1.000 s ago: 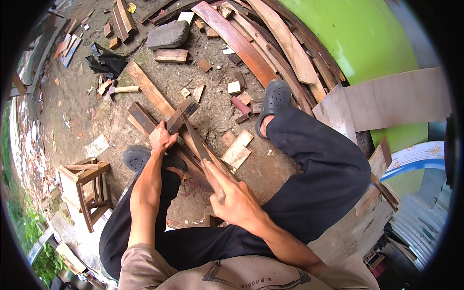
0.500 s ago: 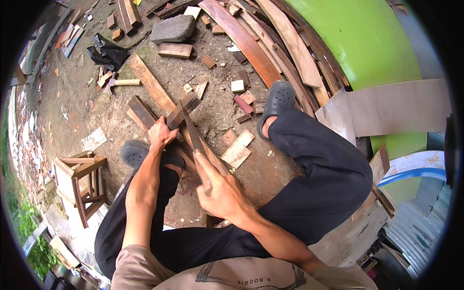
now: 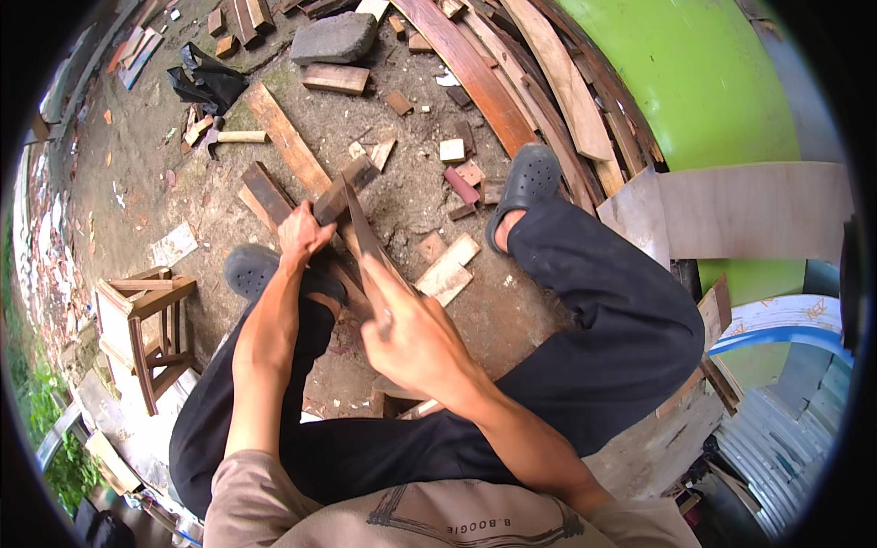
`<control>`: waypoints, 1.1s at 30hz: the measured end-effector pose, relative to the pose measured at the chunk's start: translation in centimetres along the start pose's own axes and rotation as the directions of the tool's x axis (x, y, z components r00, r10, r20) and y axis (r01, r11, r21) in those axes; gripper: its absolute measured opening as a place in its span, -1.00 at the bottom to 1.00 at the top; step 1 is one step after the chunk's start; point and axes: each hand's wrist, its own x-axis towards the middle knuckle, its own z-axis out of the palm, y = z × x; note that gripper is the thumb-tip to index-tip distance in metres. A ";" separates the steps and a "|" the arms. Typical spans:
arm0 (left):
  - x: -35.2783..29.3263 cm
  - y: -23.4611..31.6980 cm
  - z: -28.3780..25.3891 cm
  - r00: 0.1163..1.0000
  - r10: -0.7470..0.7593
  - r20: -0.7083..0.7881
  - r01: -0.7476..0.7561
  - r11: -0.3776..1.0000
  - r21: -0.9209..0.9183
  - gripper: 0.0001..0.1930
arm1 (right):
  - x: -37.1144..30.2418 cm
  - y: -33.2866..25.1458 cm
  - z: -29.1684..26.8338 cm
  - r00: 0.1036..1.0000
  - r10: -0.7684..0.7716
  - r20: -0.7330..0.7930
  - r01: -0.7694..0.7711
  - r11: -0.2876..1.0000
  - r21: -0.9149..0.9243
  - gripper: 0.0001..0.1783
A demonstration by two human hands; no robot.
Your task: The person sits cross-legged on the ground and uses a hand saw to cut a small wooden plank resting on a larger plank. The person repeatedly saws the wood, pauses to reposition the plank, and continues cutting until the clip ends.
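Saw (image 3: 364, 228), one, mid-frame, extends past right hand (image 3: 416, 340), fingers wrapping it; one wood block (image 3: 331, 204) juts from left hand (image 3: 303, 234), fingers clasping it.

We see a brown wood block (image 3: 344, 191), a brownish-grey saw (image 3: 364, 230), black trousers (image 3: 603, 315), grey hole-dotted clogs (image 3: 533, 183), a bright green panel (image 3: 694, 82).

saw blade (image 3: 364, 226): dull metal | block (image 3: 345, 192): matt wood | stone (image 3: 334, 38): rough, matt | panel (image 3: 685, 87): smooth, glossy | trousers (image 3: 621, 310): matt cloth
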 end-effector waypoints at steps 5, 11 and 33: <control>0.6 -1.6 -0.7 0.994 -0.106 0.031 0.105 0.994 0.024 -0.31 | 4.3 0.7 0.5 0.993 -0.100 -0.064 0.085 0.976 -0.202 -0.25; 0.2 -1.8 0.6 0.999 -0.005 -0.054 0.006 1.000 0.027 -0.32 | 3.6 2.8 -0.3 0.992 -0.124 -0.033 0.115 0.974 -0.197 -0.22; -2.3 -1.4 2.1 0.986 -0.153 -0.061 0.148 0.986 -0.078 -0.11 | -4.4 -0.4 2.5 0.991 -0.133 0.017 0.133 0.965 -0.227 -0.18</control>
